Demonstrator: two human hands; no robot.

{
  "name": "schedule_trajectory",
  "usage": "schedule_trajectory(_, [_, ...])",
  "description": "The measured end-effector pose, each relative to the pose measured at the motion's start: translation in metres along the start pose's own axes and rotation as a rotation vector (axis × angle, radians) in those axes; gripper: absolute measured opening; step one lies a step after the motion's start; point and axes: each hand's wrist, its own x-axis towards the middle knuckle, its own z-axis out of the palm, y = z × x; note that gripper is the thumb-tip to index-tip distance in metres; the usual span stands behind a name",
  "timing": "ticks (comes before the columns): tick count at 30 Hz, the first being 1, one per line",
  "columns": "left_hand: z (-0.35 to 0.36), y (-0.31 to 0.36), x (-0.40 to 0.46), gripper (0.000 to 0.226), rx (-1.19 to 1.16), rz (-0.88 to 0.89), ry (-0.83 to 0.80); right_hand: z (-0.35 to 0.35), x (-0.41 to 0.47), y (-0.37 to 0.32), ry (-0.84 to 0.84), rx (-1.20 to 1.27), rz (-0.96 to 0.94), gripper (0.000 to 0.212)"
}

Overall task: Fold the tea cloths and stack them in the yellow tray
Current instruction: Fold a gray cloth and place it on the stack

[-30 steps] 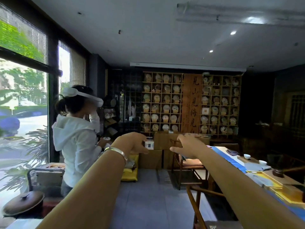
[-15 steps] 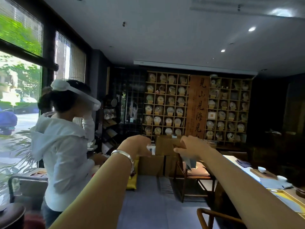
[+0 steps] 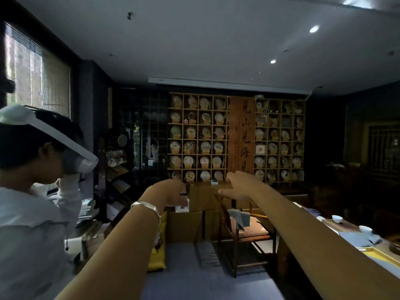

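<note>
Both my arms are stretched straight out in the air at chest height. My left hand [image 3: 167, 194], with a silver bangle on the wrist, hangs with loosely curled fingers and holds nothing. My right hand [image 3: 239, 187] has relaxed, spread fingers and is also empty. A corner of the yellow tray [image 3: 377, 256] shows on the table at the lower right edge. A grey-blue tea cloth [image 3: 357, 239] lies on the table beside the tray. Another greyish cloth [image 3: 241, 218] hangs over the seat of the wooden chair below my right hand.
A person in a white hoodie and headset [image 3: 32, 213] stands close on my left. A wooden chair [image 3: 244, 232], cardboard boxes [image 3: 205, 200] and a yellow cushion [image 3: 157, 256] are ahead. Two white cups [image 3: 337, 218] sit on the table. Shelves of tea cakes [image 3: 198, 139] line the back wall.
The view has tilted up and swung, so the person on the left looks nearer and most of the table has slid out of view. Both hands stay outstretched and empty.
</note>
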Motion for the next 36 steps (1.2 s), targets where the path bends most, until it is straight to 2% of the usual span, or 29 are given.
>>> schedule_trajectory(10, [0.038, -0.019, 0.109, 0.054, 0.010, 0.058, -0.060, 0.070, 0.080, 0.030, -0.050, 0.120, 0.062, 0.039])
schedule_trajectory(18, [0.031, -0.046, 0.235, 0.059, 0.051, 0.015, 0.008, 0.114, 0.203, 0.058, -0.034, 0.072, 0.063, 0.065])
schedule_trajectory(28, [0.065, -0.009, 0.465, 0.049, 0.039, 0.178, -0.014, 0.186, 0.371, 0.174, -0.012, 0.062, 0.153, 0.065])
schedule_trajectory(32, [0.066, -0.005, 0.535, 0.060, 0.007, 0.188, -0.042, 0.209, 0.412, 0.217, -0.020, 0.072, 0.227, 0.061])
schedule_trajectory(36, [0.074, 0.010, 0.593, 0.052, 0.051, 0.253, -0.059, 0.227, 0.443, 0.248, -0.035, 0.029, 0.292, 0.060])
